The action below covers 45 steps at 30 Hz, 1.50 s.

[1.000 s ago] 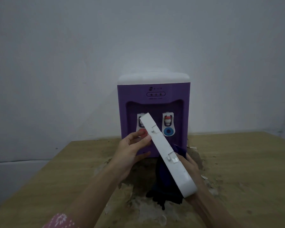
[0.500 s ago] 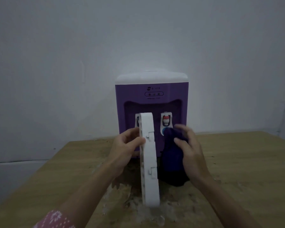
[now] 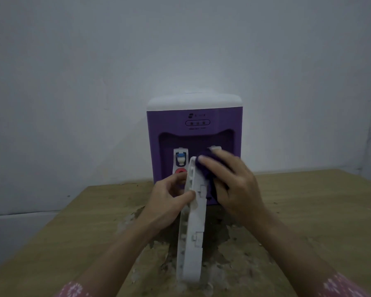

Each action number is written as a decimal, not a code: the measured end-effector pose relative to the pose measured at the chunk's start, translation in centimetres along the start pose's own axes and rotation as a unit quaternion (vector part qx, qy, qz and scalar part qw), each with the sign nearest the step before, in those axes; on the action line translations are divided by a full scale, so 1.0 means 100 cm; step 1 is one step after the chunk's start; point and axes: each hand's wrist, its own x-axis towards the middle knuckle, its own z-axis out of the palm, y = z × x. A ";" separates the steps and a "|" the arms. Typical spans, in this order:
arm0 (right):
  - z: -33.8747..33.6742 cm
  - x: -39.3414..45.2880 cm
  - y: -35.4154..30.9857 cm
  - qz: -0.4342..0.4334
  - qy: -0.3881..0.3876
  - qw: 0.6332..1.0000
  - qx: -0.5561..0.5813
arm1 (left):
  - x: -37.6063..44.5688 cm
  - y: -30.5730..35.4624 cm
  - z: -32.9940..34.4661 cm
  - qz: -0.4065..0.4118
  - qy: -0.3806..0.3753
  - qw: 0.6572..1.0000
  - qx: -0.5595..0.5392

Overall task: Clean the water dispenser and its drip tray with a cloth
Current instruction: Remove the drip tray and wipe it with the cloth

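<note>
A purple water dispenser (image 3: 193, 123) with a white top stands at the back of the wooden table (image 3: 308, 211), its left tap (image 3: 181, 160) showing. The white drip tray (image 3: 192, 239) is held on edge in front of it, lower end near the table. My left hand (image 3: 167, 206) grips the tray's left side near the middle. My right hand (image 3: 234, 185) presses a dark purple cloth (image 3: 205, 168) against the tray's upper right face. The right tap is mostly hidden behind my right hand.
The table surface (image 3: 223, 243) below the tray is worn and peeling. A plain grey wall (image 3: 180, 50) rises right behind the dispenser. The table's left edge (image 3: 41, 236) drops off toward the floor.
The tray swung from a diagonal tilt to standing nearly upright on edge. My right hand came up from under the tray with the cloth and now rubs its upper right side.
</note>
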 end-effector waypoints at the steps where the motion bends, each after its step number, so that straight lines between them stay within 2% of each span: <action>1: 0.001 -0.001 -0.003 -0.025 -0.021 0.999 0.003 | 0.001 0.000 0.001 0.005 -0.004 1.000 0.009; 2: 0.002 0.000 -0.003 -0.026 -0.038 0.999 0.010 | 0.001 0.000 0.002 0.004 -0.007 1.000 0.015; 6: 0.003 0.012 0.007 0.113 -0.015 0.992 0.049 | -0.003 -0.004 0.001 -0.017 -0.005 0.999 0.047; 10: 0.006 0.014 0.003 0.072 -0.048 0.993 0.082 | -0.004 0.003 0.001 0.012 -0.016 0.997 0.074; 14: 0.004 0.023 0.010 0.140 -0.099 0.974 0.145 | -0.006 0.005 -0.001 0.007 -0.020 0.995 0.096; 19: 0.003 0.027 0.001 0.104 -0.063 0.983 0.135 | 0.000 0.014 -0.004 0.013 -0.017 0.995 0.102; 25: -0.001 0.035 0.007 0.204 -0.091 0.932 0.285 | -0.006 0.018 -0.006 0.050 -0.030 0.988 0.146; 30: 0.010 0.021 0.001 0.132 -0.063 0.977 0.156 | -0.002 0.011 -0.002 -0.003 -0.011 0.997 0.072; 35: 0.012 0.003 -0.002 0.047 -0.061 0.994 0.071 | -0.004 0.004 -0.002 -0.038 -0.006 0.998 0.048; 41: 0.017 -0.015 -0.006 -0.016 -0.046 0.996 0.076 | -0.002 0.003 0.001 -0.050 0.004 0.999 0.002; 45: 0.014 -0.023 -0.001 -0.050 -0.074 0.992 0.092 | -0.005 0.000 -0.001 -0.066 0.004 0.998 0.000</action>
